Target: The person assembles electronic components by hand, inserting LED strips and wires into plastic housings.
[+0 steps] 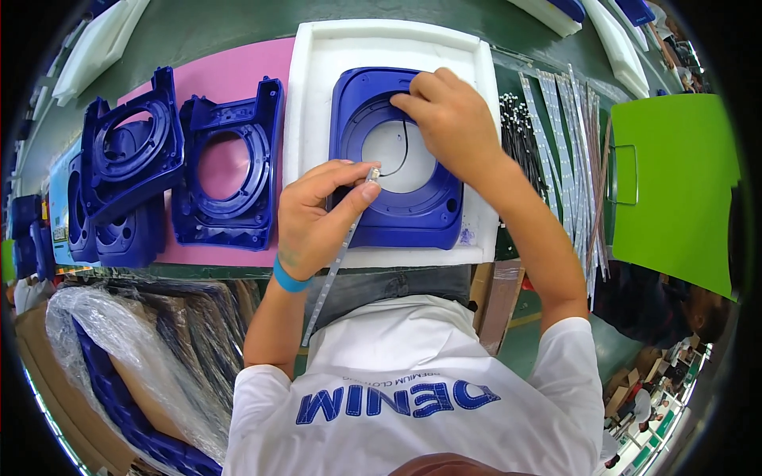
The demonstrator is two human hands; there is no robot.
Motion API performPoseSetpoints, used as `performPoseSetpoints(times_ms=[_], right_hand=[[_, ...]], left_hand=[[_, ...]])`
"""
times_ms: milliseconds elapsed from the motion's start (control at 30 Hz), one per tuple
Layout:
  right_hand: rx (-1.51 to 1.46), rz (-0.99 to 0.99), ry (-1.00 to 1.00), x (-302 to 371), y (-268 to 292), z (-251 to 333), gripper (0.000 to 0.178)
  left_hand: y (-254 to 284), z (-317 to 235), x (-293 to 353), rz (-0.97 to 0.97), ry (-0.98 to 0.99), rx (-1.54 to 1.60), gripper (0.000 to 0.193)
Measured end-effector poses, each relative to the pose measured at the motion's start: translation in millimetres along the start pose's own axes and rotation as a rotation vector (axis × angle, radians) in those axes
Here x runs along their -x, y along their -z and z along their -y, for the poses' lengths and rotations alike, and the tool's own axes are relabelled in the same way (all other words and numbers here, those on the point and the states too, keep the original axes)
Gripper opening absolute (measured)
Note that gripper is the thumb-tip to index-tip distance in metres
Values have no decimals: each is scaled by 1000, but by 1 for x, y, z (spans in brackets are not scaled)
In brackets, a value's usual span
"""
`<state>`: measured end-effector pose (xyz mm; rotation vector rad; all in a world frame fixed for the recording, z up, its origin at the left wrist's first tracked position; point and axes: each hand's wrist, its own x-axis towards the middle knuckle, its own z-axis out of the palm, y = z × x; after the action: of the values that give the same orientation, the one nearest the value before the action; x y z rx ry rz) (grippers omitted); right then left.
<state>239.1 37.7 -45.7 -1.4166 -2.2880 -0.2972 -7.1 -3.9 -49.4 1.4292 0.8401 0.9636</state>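
A blue plastic housing with a large round opening lies in front of me on a white foam tray. My left hand is closed at the opening's left side, pinching the end of a thin LED strip between thumb and forefinger. The strip hangs down toward my lap. From its pinched end a black wire curves up across the opening to my right hand. The fingers of that hand are pressed together at the upper rim of the ring, with the wire's far end hidden under them.
Several blue housings lie on a pink sheet at left, some stacked. Right of the tray are a bundle of black wires and more LED strips. Beyond them stands a green panel. Plastic-wrapped parts sit at lower left.
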Motion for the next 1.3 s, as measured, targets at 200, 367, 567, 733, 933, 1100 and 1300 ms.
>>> performPoseSetpoints(times_ms=[200, 367, 567, 733, 933, 1100, 1300], right_hand=[[-288, 211, -235, -30, 19, -29, 30], [-567, 679, -404, -94, -18, -31, 80], [-627, 567, -508, -94, -34, -29, 91], [-1121, -764, -701, -73, -56, -40, 55], [-486, -263, -522, -10, -4, -43, 30], [-547, -272, -37, 44, 29, 43, 19], [-559, -135, 295, 48, 11, 172, 29]], left_hand=[[5, -21, -14, -175, -336, -517, 22], [0, -30, -44, -41, -431, -775, 15], [2, -26, -53, 83, -361, -860, 21], [-17, -21, -75, 126, -536, -988, 20], [-16, -11, -95, 182, -603, -1311, 10], [-14, -23, -108, 289, -460, -1401, 10], [-5, -21, -129, 403, -403, -1232, 15]])
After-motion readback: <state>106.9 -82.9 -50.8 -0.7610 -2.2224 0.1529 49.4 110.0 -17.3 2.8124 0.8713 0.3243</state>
